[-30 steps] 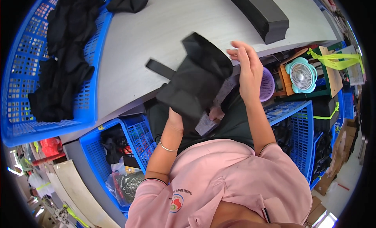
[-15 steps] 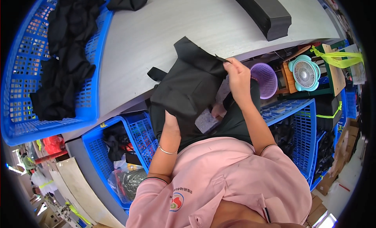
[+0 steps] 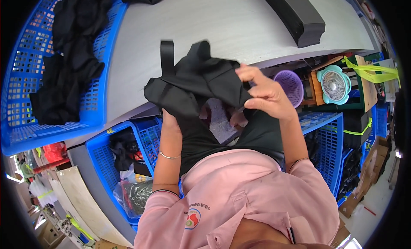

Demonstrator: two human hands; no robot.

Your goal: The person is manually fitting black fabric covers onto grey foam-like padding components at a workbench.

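Hanging between the hands: a floppy black fabric piece (image 3: 201,80), bunched and folded, up at the near edge of the grey bench (image 3: 132,56).
Right hand (image 3: 272,97): thumb and index spread a bit, tips right at the fabric's right edge. Honestly can't tell if they're pinching it or just brushing it.
Left hand (image 3: 170,120): fingers tucked out of sight under the lower left side of the fabric, so no clue how tight they are. Only the heel and wrist show.
Which way it lies: straight left of the right fingers, and above the left ones, kinda draped over them.
Long axis: side to side, roughly from one hand to the other, though the folds muddy the shape.
Black strap (image 3: 167,56): sticks up from the fabric's left half, pointing out across the bench, past the left fingers and well apart from the right ones.
Nearer hand: basically a tie for the fabric, left for the strap.
Further out: blue crate (image 3: 51,141) with black cloth (image 3: 72,73), left of the left fingers; long black block (image 3: 299,15), beyond the right fingers; purple basket (image 3: 291,84), just right of those.
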